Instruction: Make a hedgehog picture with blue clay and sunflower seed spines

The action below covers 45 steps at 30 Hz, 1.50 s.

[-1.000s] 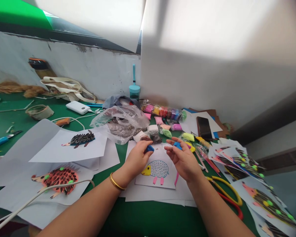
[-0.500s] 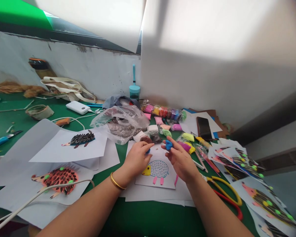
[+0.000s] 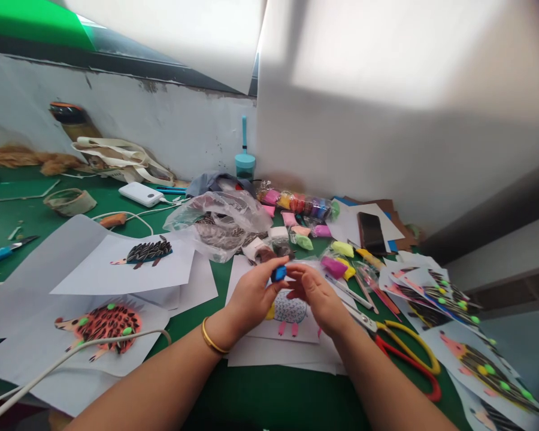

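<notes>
As the left hand (image 3: 250,297) pinches a blue lump (image 3: 279,273), right hand (image 3: 320,297) curved beside it, grip unclear

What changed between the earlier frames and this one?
The right hand moved left, up close to the left hand. The piece of blue clay its fingers held apart no longer shows separately; soft blue clay shows at the left fingertips. Whether the pieces were joined, I cannot tell. The left hand, black phone and clear plastic bag stayed about put.

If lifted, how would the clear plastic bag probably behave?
The plastic bag would probably flop and fold, as its film is thin and crumpled. The dark seeds inside look loose, so they would likely shift and sag towards the lowest part.
</notes>
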Motion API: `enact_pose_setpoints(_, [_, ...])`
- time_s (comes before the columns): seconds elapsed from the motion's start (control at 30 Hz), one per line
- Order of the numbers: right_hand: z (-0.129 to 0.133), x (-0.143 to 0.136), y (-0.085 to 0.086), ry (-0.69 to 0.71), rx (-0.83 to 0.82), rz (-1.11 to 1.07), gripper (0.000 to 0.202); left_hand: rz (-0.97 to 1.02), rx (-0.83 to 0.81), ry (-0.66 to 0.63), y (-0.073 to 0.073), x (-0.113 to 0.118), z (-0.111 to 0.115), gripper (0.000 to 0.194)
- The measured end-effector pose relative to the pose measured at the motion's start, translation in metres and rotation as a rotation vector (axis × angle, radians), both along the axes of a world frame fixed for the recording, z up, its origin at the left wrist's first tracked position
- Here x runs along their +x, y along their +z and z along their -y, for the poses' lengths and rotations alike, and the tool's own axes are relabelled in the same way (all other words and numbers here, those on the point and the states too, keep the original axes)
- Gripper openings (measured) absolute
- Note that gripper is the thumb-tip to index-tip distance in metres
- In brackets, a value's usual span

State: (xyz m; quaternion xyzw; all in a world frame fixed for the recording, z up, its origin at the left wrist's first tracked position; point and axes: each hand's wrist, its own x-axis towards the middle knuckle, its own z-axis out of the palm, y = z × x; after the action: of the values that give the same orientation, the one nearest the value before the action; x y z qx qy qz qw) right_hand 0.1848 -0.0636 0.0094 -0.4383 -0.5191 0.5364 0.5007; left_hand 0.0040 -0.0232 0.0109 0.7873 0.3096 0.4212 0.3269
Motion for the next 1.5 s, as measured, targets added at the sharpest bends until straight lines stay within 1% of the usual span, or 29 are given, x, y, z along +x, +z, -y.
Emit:
enact_pose_setpoints(0.03, [-0.003,0.008,0.002,-0.087,0.061,0.143,0.036,0.097,-0.062,0.022,0.000,0.000,-0.001,0.033])
enact_pose_setpoints(0.1, [-0.010,0.027,0.004,-0.366,0.219,0.542,0.029,0.283,-0.209,0.049,0.000,0.001,-0.004,0.027])
enact_pose_setpoints(0.13, [-0.013,0.036,0.003,-0.437,0.313,0.745,0.033,0.342,-0.272,0.058,0.001,0.001,-0.005,0.027])
enact_pose_setpoints(0.17, [-0.016,0.043,0.002,-0.458,0.371,0.926,0.041,0.371,-0.314,0.068,0.001,0.001,-0.006,0.029])
enact_pose_setpoints(0.23, [-0.021,0.050,-0.004,-0.463,0.377,1.212,0.055,0.362,-0.330,0.098,0.001,0.001,-0.006,0.033])
enact_pose_setpoints(0.27, [-0.022,0.050,-0.009,-0.437,0.369,1.319,0.059,0.344,-0.316,0.107,0.002,0.001,-0.006,0.032])
enact_pose_setpoints(0.33, [-0.025,0.047,-0.017,-0.377,0.360,1.461,0.060,0.306,-0.291,0.109,0.002,0.001,-0.006,0.027])
enact_pose_setpoints(0.4, [-0.029,0.043,-0.023,-0.329,0.358,1.519,0.055,0.265,-0.313,0.099,0.002,0.002,-0.006,0.033])
enact_pose_setpoints(0.47, [-0.031,0.041,-0.024,-0.320,0.362,1.518,0.050,0.247,-0.366,0.092,0.001,0.002,-0.007,0.042])
enact_pose_setpoints(0.53, [-0.033,0.041,-0.022,-0.348,0.381,1.490,0.045,0.258,-0.411,0.095,0.000,0.002,-0.008,0.041])
enact_pose_setpoints(0.6, [-0.032,0.042,-0.017,-0.383,0.412,1.431,0.039,0.264,-0.391,0.119,0.000,0.002,-0.008,0.038])
enact_pose_setpoints(0.63, [-0.030,0.042,-0.015,-0.384,0.430,1.379,0.036,0.244,-0.363,0.127,0.001,0.002,-0.008,0.039])
enact_pose_setpoints(0.67, [-0.028,0.041,-0.013,-0.374,0.447,1.309,0.035,0.204,-0.332,0.129,0.001,0.002,-0.007,0.045])
enact_pose_setpoints(0.77, [-0.020,0.033,-0.010,-0.278,0.496,1.033,0.034,0.037,-0.270,0.100,0.002,0.003,-0.003,0.073])
enact_pose_setpoints(0.8, [-0.017,0.029,-0.010,-0.243,0.509,0.954,0.034,-0.009,-0.258,0.093,0.002,0.003,-0.001,0.079])
enact_pose_setpoints(0.83, [-0.014,0.025,-0.011,-0.215,0.521,0.894,0.034,-0.041,-0.243,0.090,0.003,0.004,0.000,0.080])
enact_pose_setpoints(0.87, [-0.012,0.021,-0.011,-0.190,0.526,0.851,0.033,-0.061,-0.226,0.086,0.003,0.004,0.001,0.075])
enact_pose_setpoints(0.97, [-0.007,0.012,-0.012,-0.135,0.469,0.775,0.034,-0.063,-0.183,0.078,0.004,0.004,0.001,0.049])
enact_pose_setpoints(1.0, [-0.006,0.010,-0.012,-0.118,0.435,0.760,0.037,-0.050,-0.176,0.072,0.005,0.003,0.001,0.041])
enact_pose_setpoints(1.07, [-0.005,0.010,-0.010,-0.087,0.388,0.741,0.044,-0.017,-0.166,0.056,0.005,0.002,0.001,0.032])
enact_pose_setpoints(1.13, [-0.006,0.012,-0.010,-0.059,0.402,0.731,0.043,0.008,-0.175,0.036,0.004,0.002,0.001,0.031])
enact_pose_setpoints(1.2, [-0.007,0.015,-0.010,-0.068,0.443,0.719,0.034,0.048,-0.219,0.028,0.001,0.002,0.001,0.043])
enact_pose_setpoints(1.27, [-0.009,0.018,-0.010,-0.118,0.471,0.713,0.030,0.133,-0.272,0.030,-0.002,0.003,0.000,0.059])
enact_pose_setpoints(1.3, [-0.010,0.019,-0.010,-0.154,0.479,0.712,0.030,0.184,-0.292,0.035,-0.004,0.004,0.000,0.062])
enact_pose_setpoints(1.33, [-0.010,0.021,-0.011,-0.183,0.484,0.715,0.031,0.232,-0.311,0.041,-0.004,0.004,-0.001,0.059])
enact_pose_setpoints(1.43, [-0.010,0.023,-0.010,-0.223,0.487,0.729,0.032,0.326,-0.429,0.042,-0.002,0.006,-0.003,0.038])
enact_pose_setpoints(1.5, [-0.009,0.022,-0.009,-0.225,0.483,0.734,0.032,0.360,-0.534,0.011,0.000,0.006,-0.003,0.033])
